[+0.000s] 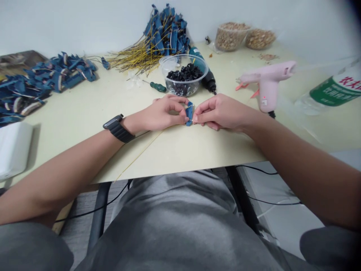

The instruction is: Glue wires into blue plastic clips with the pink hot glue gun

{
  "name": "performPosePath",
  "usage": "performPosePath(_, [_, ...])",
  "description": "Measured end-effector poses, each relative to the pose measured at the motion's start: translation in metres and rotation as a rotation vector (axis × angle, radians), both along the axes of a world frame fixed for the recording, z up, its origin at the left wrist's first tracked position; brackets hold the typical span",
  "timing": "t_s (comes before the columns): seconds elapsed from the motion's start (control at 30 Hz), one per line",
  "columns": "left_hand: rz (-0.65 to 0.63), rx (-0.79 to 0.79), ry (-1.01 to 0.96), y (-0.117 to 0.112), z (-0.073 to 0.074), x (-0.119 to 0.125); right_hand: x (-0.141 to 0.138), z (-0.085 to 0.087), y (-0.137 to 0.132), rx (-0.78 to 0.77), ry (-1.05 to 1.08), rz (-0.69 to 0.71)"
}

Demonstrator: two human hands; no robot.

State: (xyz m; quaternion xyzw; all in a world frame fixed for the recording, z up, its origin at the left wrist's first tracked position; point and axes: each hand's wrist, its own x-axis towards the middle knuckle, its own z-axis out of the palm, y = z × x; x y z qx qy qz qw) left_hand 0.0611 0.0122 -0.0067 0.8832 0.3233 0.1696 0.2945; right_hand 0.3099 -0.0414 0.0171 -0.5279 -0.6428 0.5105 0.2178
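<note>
A small blue part point(189, 113) with thin wire at its upper and lower ends is held just above or on the table, near its front edge. My left hand point(166, 112), a black watch point(118, 128) on its wrist, grips the part from the left between thumb and fingers. At the part's right side my right hand point(218, 113) is closed in a pinch by its lower end; what lies between those fingertips is too small to make out. A thin yellow wire point(141, 153) runs from under my left hand over the table's front edge.
Behind my hands stand a clear tub point(184, 88) of black pieces, a green screwdriver point(158, 87) and a power tool point(208, 77). Blue parts with yellow wires point(166, 32) are heaped at the back. A pink glue gun point(267, 81) and bottle point(332, 88) are right.
</note>
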Motion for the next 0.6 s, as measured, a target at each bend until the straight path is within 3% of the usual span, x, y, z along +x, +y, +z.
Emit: performPosePath(0.6, [0.002, -0.015, -0.004, 0.0004, 0.0008, 0.0003, -0.0013, 0.0013, -0.0001, -0.027, -0.023, 0.005])
